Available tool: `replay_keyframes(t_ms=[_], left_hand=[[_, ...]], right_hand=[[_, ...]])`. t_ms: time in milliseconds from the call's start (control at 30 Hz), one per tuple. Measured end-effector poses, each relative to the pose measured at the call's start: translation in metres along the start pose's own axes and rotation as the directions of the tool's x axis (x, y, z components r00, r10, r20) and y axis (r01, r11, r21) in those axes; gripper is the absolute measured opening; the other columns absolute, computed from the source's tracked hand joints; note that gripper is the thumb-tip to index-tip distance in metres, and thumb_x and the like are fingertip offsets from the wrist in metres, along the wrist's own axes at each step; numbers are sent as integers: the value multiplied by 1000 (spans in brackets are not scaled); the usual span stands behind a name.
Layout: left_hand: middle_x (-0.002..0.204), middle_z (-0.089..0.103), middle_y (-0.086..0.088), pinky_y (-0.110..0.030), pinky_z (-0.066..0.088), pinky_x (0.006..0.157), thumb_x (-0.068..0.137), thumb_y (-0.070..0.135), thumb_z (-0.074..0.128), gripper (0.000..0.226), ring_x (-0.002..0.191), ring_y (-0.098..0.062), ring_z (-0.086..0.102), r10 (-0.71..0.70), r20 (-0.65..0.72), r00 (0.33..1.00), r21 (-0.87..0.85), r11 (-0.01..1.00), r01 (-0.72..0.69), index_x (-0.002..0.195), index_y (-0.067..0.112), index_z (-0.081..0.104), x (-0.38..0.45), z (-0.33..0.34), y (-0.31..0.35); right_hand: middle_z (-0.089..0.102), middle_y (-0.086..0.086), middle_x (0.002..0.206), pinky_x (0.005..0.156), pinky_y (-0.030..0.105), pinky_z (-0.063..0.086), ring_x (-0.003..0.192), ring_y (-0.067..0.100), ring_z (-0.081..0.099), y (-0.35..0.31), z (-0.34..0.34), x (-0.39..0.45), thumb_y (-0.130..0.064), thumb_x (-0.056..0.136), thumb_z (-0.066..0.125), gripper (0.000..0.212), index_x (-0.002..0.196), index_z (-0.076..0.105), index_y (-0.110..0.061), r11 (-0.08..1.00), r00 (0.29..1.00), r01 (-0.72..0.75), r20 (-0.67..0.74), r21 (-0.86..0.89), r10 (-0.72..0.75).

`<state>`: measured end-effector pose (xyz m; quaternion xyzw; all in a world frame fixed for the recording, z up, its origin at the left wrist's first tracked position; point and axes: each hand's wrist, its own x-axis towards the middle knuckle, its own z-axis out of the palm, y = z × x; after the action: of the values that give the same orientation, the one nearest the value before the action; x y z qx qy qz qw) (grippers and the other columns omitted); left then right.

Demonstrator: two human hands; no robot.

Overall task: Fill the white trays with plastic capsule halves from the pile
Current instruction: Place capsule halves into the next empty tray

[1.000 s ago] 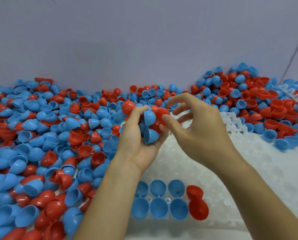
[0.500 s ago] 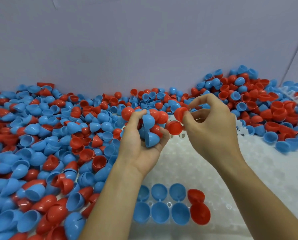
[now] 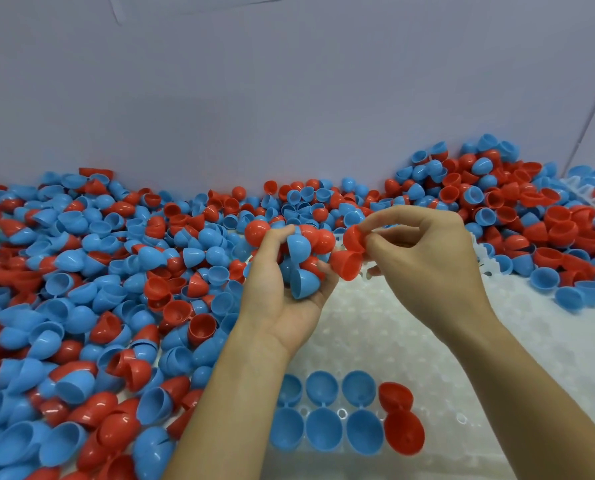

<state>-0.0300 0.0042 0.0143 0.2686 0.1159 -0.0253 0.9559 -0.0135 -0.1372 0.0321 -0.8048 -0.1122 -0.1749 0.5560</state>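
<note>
Right hand (image 3: 424, 261) has drawn red capsule halves (image 3: 349, 252) rightward, mouths tilted down-right.

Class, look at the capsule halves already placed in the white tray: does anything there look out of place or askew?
Yes. Six blue halves sit neatly cup-up in their pockets. The two red halves beside them lie tilted rather than seated level in the white tray.

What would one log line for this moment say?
left hand: holds mixed capsule halves | right hand: pinches red pair | white tray: few filled
</note>
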Motion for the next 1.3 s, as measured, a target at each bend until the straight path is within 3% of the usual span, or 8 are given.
replay_keyframes(t_ms=[200, 333, 433, 533, 700, 900, 1067, 1300], left_hand=[[78, 69, -10, -22, 52, 50, 91, 19, 65, 13, 63, -16, 65, 17, -14, 1000, -9, 1000, -18, 96, 7, 63, -1, 0, 0], [84, 68, -10, -22, 52, 51, 91, 18, 65, 15, 73, -16, 63, 12, -23, 1000, -21, 1000, -12, 101, 8, 62, 1, 0, 1], [81, 68, -8, -21, 51, 50, 92, 19, 64, 11, 70, -15, 64, 13, -22, 1000, -3, 1000, -13, 97, 9, 63, 1, -1, 1], [77, 69, -8, -22, 51, 49, 92, 19, 64, 10, 64, -14, 64, 20, -30, 999, 6, 1000, -20, 93, 9, 64, 0, 0, 1], [90, 68, -14, -24, 52, 49, 91, 18, 66, 17, 77, -23, 66, 12, -50, 999, -4, 1000, -12, 102, 6, 64, -1, 1, 4], [103, 66, -20, -24, 53, 50, 90, 19, 66, 28, 85, -28, 65, 12, -82, 997, -23, 1000, -14, 114, 4, 63, -2, -1, 8], [102, 65, -20, -23, 52, 50, 89, 18, 67, 26, 87, -29, 64, 17, -93, 996, -43, 999, -21, 111, 4, 63, -2, -1, 9], [103, 65, -20, -23, 52, 50, 91, 18, 66, 22, 89, -28, 64, 25, -76, 997, -41, 999, -29, 108, 4, 64, -3, 0, 10]], right_hand=[[71, -21, 78, 72, 16, 59, 74, -1, 71, 2, 1, 0, -7, 90, 63, 29, 89, 74, -34, 1000, 998, 19, 54, 5, -19], [72, -21, 70, 61, 4, 49, 69, -4, 68, -2, 0, -2, -16, 85, 65, 29, 88, 72, -44, 998, 976, 68, 210, -12, -64], [72, -30, 84, 67, 7, 52, 81, -7, 69, -1, 0, -3, -19, 85, 71, 24, 96, 74, -41, 993, 942, 120, 314, 7, -116], [73, -21, 91, 73, 10, 55, 82, -5, 69, 5, 1, 0, -14, 88, 73, 21, 105, 77, -25, 986, 957, 153, 259, -72, -130], [68, -21, 84, 68, 5, 50, 81, -4, 66, -3, -5, 7, -21, 90, 72, 6, 92, 71, -26, 973, 973, 177, 173, -149, -150], [71, -12, 89, 65, 15, 55, 76, 3, 67, -23, -39, 26, -31, 91, 70, 13, 102, 74, -26, 908, 949, 185, 308, -376, -65], [63, -11, 61, 49, 7, 42, 59, -9, 58, -25, -58, 13, -31, 89, 72, 6, 86, 75, -26, 818, 882, 235, 469, -524, 47], [60, -35, 62, 43, 6, 39, 57, -11, 59, -13, -73, -28, -28, 81, 79, 21, 68, 64, -33, 794, 801, 120, 531, -596, 277]])
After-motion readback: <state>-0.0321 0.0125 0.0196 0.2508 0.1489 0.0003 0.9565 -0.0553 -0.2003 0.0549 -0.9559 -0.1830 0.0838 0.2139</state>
